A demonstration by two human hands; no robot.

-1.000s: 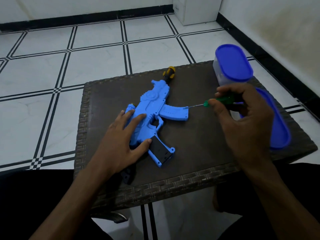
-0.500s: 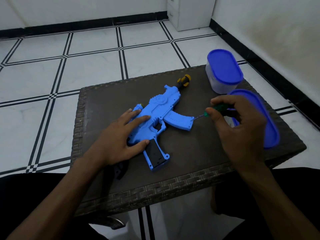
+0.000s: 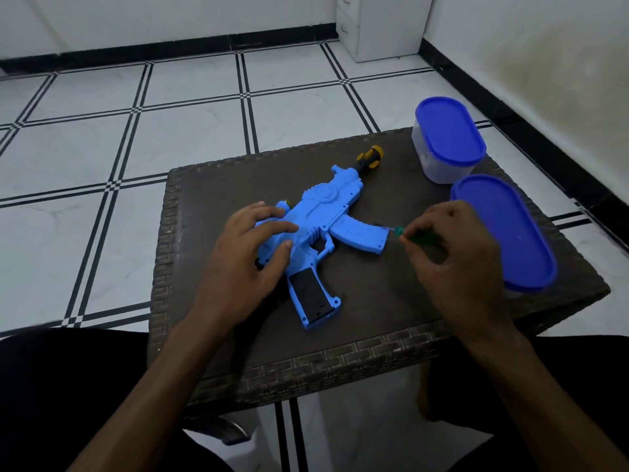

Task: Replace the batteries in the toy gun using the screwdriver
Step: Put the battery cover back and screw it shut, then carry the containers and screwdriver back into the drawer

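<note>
Centrally in the frame, a blue plastic toy gun (image 3: pixel 320 216) lies flat on a dark woven-edged table (image 3: pixel 374 301), its muzzle aimed toward the upper right and its grip, with a black panel, pointing toward the lower middle. At the muzzle sits a black and yellow tip. The left hand (image 3: pixel 252 253) rests spread on the rear body of the gun, fingers straight and splayed over the blue casing, thumb lying along its lower side. The right hand (image 3: pixel 459 264), right of centre, pinches a green-handled screwdriver (image 3: pixel 417 237) between thumb and curled fingers; the short shaft points left and its tip meets the end of the gun's curved magazine. Most of the handle is hidden inside the hand.

Toward the right edge of the table stand two translucent oval containers with blue lids: one container (image 3: pixel 447 141) in the upper right, a second container (image 3: pixel 503 233) just in front of it and partly behind the right hand. Beyond the table stretches a white tiled floor (image 3: pixel 170 131) with black lines, and a white cabinet (image 3: pixel 381 25) stands at the top of the frame against the wall.
</note>
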